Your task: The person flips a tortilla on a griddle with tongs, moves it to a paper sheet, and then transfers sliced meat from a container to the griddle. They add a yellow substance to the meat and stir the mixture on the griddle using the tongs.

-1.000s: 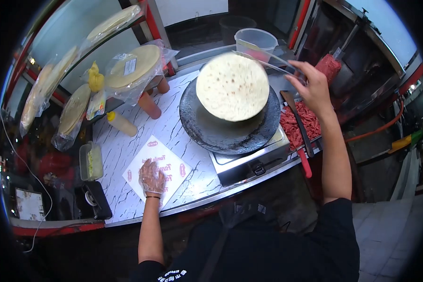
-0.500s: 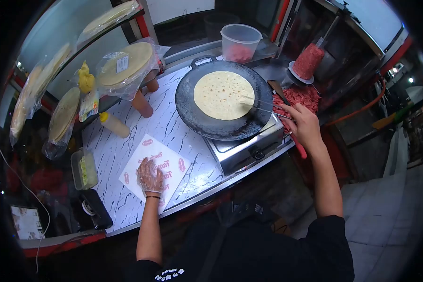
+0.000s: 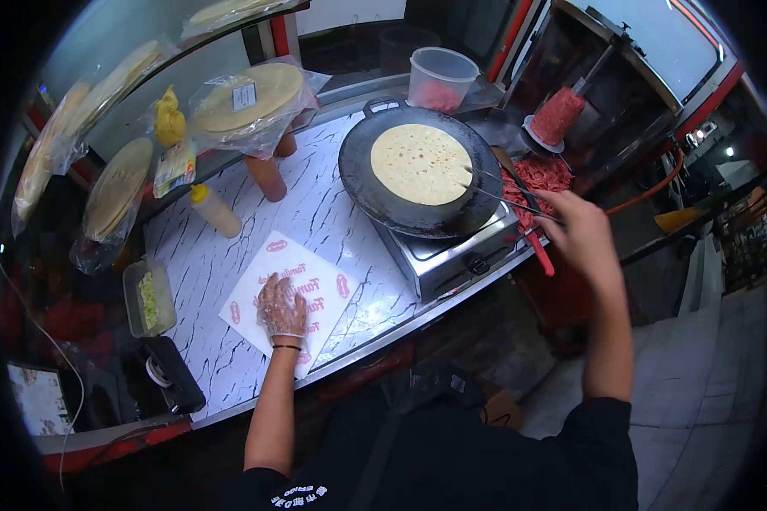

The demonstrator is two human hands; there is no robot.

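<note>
A round, pale flatbread [image 3: 421, 165] with brown spots lies on a dark round griddle [image 3: 362, 189]. My bare right hand [image 3: 581, 232] is closed around thin metal tongs [image 3: 511, 203], whose tips touch the flatbread's right edge. My left hand [image 3: 282, 308], in a clear plastic glove, rests with fingers spread on a white sheet of printed wrapping paper [image 3: 322, 294]. The paper lies flat on the marbled counter [image 3: 349, 324].
A steel stove [image 3: 439, 268] supports the griddle. Chopped red meat [image 3: 544, 175] and a red-handled tool [image 3: 540, 254] lie right of it, below a vertical meat spit [image 3: 556, 117]. Sauce bottles [image 3: 216, 211], a lettuce tub [image 3: 149, 298] and bagged flatbreads [image 3: 251, 98] stand leftward.
My right hand has drawn the tongs to the right, and their tips have shifted to the flatbread's edge. My left hand stays on the paper. The whole view has shifted slightly.
</note>
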